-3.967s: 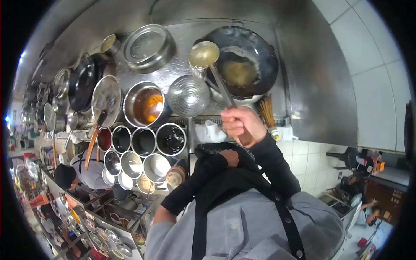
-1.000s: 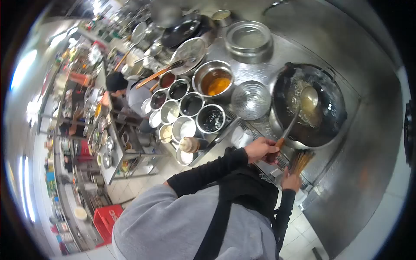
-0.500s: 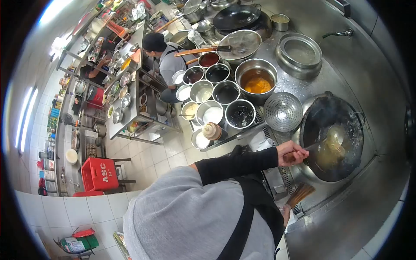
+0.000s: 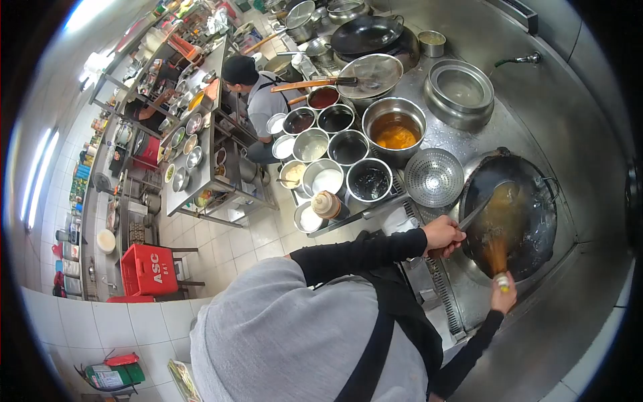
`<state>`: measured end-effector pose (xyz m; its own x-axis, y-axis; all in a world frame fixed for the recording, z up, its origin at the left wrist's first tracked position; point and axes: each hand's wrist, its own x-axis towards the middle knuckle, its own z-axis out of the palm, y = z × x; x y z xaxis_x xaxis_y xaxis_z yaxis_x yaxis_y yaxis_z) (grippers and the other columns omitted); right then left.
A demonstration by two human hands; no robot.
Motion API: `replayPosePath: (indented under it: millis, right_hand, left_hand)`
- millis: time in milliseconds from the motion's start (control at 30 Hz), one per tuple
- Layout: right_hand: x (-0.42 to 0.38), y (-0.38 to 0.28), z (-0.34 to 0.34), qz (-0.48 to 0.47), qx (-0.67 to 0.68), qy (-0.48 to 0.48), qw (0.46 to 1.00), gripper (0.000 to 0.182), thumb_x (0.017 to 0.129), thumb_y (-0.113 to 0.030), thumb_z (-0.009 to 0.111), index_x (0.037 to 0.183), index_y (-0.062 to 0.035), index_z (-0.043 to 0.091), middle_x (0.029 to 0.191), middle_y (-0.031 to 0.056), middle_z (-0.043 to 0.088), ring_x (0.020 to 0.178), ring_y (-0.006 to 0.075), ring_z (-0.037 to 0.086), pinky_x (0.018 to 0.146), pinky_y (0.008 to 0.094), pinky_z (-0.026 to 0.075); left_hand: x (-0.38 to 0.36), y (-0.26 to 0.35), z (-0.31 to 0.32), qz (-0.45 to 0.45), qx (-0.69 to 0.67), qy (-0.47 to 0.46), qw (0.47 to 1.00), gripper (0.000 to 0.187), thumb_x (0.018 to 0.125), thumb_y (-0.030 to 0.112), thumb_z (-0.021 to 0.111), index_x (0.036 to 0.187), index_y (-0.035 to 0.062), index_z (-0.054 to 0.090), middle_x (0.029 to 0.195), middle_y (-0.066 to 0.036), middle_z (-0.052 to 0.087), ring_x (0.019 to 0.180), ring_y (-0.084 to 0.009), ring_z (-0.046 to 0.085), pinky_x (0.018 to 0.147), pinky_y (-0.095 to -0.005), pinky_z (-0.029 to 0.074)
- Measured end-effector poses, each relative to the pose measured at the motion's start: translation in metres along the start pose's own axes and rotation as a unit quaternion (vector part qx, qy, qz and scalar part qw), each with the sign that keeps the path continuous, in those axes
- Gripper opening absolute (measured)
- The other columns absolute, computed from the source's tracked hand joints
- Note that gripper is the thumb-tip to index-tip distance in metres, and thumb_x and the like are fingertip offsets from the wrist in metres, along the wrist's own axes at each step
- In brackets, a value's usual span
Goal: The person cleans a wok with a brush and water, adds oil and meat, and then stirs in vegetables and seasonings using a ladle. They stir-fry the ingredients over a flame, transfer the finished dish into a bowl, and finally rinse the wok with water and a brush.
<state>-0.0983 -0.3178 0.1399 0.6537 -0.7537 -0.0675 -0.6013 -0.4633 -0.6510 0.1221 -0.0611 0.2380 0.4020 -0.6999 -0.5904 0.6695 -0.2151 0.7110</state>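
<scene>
My left hand (image 4: 445, 236) is closed round the handle of a metal ladle (image 4: 474, 218). The ladle's bowl is over the dark wok (image 4: 546, 231) at the right, which holds cloudy yellowish liquid (image 4: 501, 218). From the wok's lower side, my right hand (image 4: 504, 293) grips the bound end of a bamboo brush (image 4: 496, 256). The brush's bristles point into the wok, close below the ladle's bowl, and their tips are blurred.
A perforated strainer (image 4: 434, 177) and a pot of orange oil (image 4: 395, 130) stand left of the wok. Several sauce pots (image 4: 348, 146) and a squeeze bottle (image 4: 328, 205) sit beyond. A lidded pot (image 4: 459, 94) is behind. A co-worker (image 4: 258, 100) is by a steel table (image 4: 201, 127).
My right hand has risen from beside the stove's front edge to the wok, bringing the brush into it. The ladle's bowl has shifted slightly up and left, and my left hand slightly left.
</scene>
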Motion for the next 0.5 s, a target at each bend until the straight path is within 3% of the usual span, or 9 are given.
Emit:
replayPosePath:
  millis: [33,133,200,233,267,333,400,433,500]
  right_hand:
    - [0.024,0.009,0.01,0.005,-0.055,0.047,0.997,0.057,0.075,-0.02,0.078,0.129,-0.011,0.062,0.116,0.0209,0.068,0.102,0.034,0.067,0.089,0.0398,0.051]
    - [0.041,-0.077,0.0,0.069,-0.192,0.138,0.969,0.049,0.078,-0.021,0.077,0.124,-0.0109,0.064,0.113,0.0205,0.069,0.1,0.0348,0.068,0.088,0.0417,0.051]
    - [0.058,-0.066,0.011,-0.133,-0.021,0.14,0.981,0.044,0.078,-0.018,0.075,0.12,-0.0071,0.064,0.108,0.0194,0.07,0.101,0.038,0.067,0.088,0.0423,0.051]
    - [0.074,-0.059,0.015,-0.133,0.048,0.045,0.989,0.046,0.077,-0.019,0.076,0.121,-0.0071,0.064,0.105,0.0199,0.07,0.1,0.0403,0.067,0.088,0.0435,0.051]
    - [0.098,-0.041,0.026,-0.021,0.085,-0.076,0.993,0.045,0.078,-0.019,0.076,0.12,-0.0072,0.065,0.104,0.0219,0.069,0.097,0.0415,0.067,0.085,0.0445,0.052]
    - [0.096,-0.048,0.031,-0.124,-0.014,0.076,0.989,0.047,0.077,-0.018,0.075,0.122,-0.0091,0.063,0.102,0.0242,0.069,0.093,0.0407,0.067,0.082,0.0457,0.053]
    - [0.075,-0.086,0.038,-0.086,-0.165,0.103,0.977,0.05,0.077,-0.017,0.075,0.125,-0.0115,0.061,0.1,0.0252,0.068,0.091,0.0424,0.066,0.081,0.048,0.053]
    - [0.067,-0.088,0.04,-0.132,-0.144,0.096,0.976,0.051,0.078,-0.015,0.073,0.127,-0.0131,0.059,0.101,0.0257,0.067,0.092,0.0445,0.065,0.082,0.0501,0.052]
    - [0.079,-0.066,0.041,-0.116,-0.118,0.055,0.985,0.052,0.078,-0.013,0.072,0.128,-0.0128,0.059,0.103,0.0256,0.067,0.093,0.0453,0.064,0.082,0.0502,0.052]
  left_hand:
    - [-0.001,0.001,0.003,-0.007,-0.023,-0.001,1.0,0.02,0.099,0.016,0.059,0.086,0.0013,0.053,0.071,-0.002,0.053,0.052,-0.0074,0.049,0.04,-0.0224,0.038]
    - [-0.005,0.003,0.004,-0.049,-0.154,-0.021,0.987,0.019,0.1,0.014,0.056,0.087,0.0012,0.052,0.073,-0.001,0.051,0.053,-0.0067,0.047,0.04,-0.0207,0.038]
    - [-0.002,-0.001,0.002,-0.116,-0.305,-0.074,0.942,0.018,0.101,0.013,0.053,0.088,0.0013,0.05,0.073,-0.001,0.05,0.054,-0.0057,0.045,0.041,-0.0187,0.038]
    - [-0.001,-0.002,0.005,-0.144,-0.366,-0.08,0.916,0.018,0.101,0.013,0.052,0.088,0.0015,0.05,0.072,0.0,0.049,0.053,-0.0052,0.044,0.042,-0.0177,0.038]
    - [-0.004,0.003,0.01,-0.168,-0.426,-0.085,0.885,0.018,0.101,0.013,0.051,0.087,0.0017,0.05,0.072,0.0,0.048,0.053,-0.0047,0.043,0.042,-0.0168,0.038]
    - [0.002,0.017,0.008,-0.194,-0.5,-0.116,0.836,0.017,0.102,0.013,0.05,0.088,0.0018,0.049,0.071,0.001,0.047,0.053,-0.0039,0.042,0.042,-0.0157,0.038]
    - [0.004,0.015,0.005,-0.217,-0.544,-0.157,0.795,0.017,0.102,0.013,0.049,0.089,0.0015,0.049,0.072,0.001,0.047,0.053,-0.0034,0.043,0.043,-0.0153,0.039]
    - [0.005,0.015,0.005,-0.205,-0.544,-0.148,0.8,0.016,0.101,0.013,0.05,0.093,-0.0011,0.049,0.072,0.001,0.048,0.053,-0.004,0.044,0.043,-0.0158,0.04]
    - [0.007,0.014,0.003,-0.211,-0.567,-0.155,0.781,0.017,0.1,0.012,0.051,0.097,-0.0036,0.048,0.071,0.0,0.048,0.053,-0.0041,0.044,0.044,-0.0155,0.041]
